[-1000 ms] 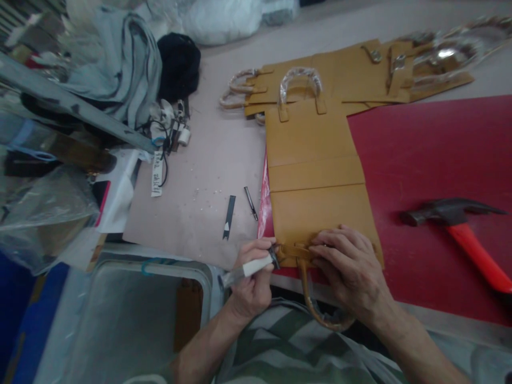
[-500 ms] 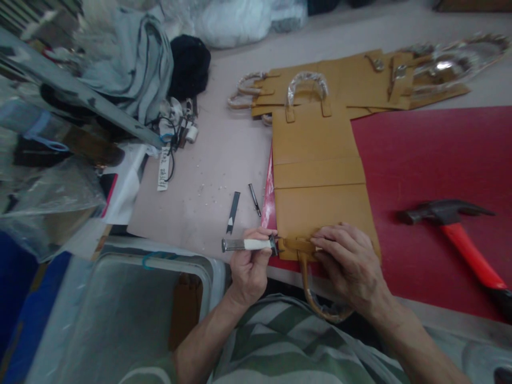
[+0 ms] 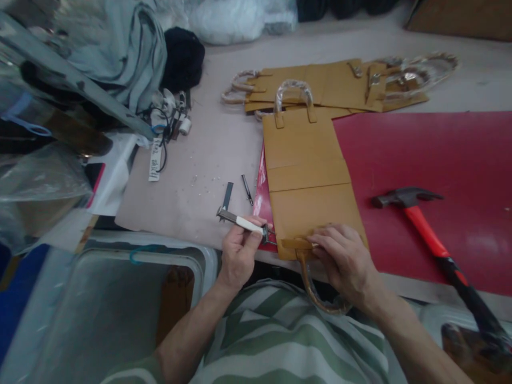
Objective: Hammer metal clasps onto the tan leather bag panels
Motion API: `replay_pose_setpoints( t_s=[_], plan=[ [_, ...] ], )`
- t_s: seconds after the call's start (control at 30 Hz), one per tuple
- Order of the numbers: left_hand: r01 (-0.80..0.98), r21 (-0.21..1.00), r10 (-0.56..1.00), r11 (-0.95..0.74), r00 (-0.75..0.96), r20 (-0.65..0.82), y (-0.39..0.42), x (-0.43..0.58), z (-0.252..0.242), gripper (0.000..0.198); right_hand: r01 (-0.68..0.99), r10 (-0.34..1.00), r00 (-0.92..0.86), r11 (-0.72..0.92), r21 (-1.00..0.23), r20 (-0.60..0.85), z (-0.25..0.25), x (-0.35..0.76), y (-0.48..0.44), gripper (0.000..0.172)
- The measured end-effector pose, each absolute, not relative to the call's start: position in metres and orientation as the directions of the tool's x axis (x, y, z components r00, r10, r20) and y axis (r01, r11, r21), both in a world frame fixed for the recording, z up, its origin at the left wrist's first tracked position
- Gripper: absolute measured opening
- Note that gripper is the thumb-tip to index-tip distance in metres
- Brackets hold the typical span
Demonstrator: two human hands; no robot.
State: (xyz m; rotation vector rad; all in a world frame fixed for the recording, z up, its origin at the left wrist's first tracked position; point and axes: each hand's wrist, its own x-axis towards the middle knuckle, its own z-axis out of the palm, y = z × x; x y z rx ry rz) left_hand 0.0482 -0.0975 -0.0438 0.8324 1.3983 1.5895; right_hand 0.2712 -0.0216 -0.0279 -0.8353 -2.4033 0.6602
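Note:
A flat tan leather bag piece [image 3: 308, 176] lies partly on the red mat [image 3: 432, 176], one wrapped handle [image 3: 294, 93] at its far end, another handle [image 3: 316, 293] hanging over the table's near edge. My left hand [image 3: 240, 250] is closed on a small white-handled metal tool [image 3: 240, 221] whose tip touches the handle tab [image 3: 296, 244] at the near edge. My right hand [image 3: 340, 261] presses its fingers down on that tab, holding the leather flat.
A red-handled hammer [image 3: 424, 229] lies on the mat at right. Two small dark metal pieces [image 3: 228, 194] rest on the pinkish board. More tan bag pieces [image 3: 340, 85] are stacked at the back. A grey bin [image 3: 112, 309] stands below left; cloth and cables at left.
The tool in my left hand has tilted, its free end swinging up and away from me. The view has shifted slightly. My right hand stays on the tab.

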Motion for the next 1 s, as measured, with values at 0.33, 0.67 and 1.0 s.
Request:
replay_pose_setpoints(
  t_s=[0.33,0.67,1.0],
  plan=[
    [-0.005,0.993,0.958,-0.114,-0.266,0.109,-0.087,0.066,-0.054,0.019,0.581,0.927,0.096,0.243,-0.777,0.362,-0.041,0.303,-0.091,0.021],
    [-0.074,0.994,0.953,-0.081,-0.298,0.055,-0.084,0.068,-0.051,0.027,-0.414,0.698,-0.113,-0.68,-0.605,-0.707,-0.068,0.322,-0.122,0.031],
    [-0.163,0.986,0.952,-0.035,-0.305,-0.016,-0.081,0.066,-0.051,0.03,-0.236,0.711,-0.438,-0.682,-0.693,-0.551,-0.052,0.249,-0.107,0.042]
  ],
)
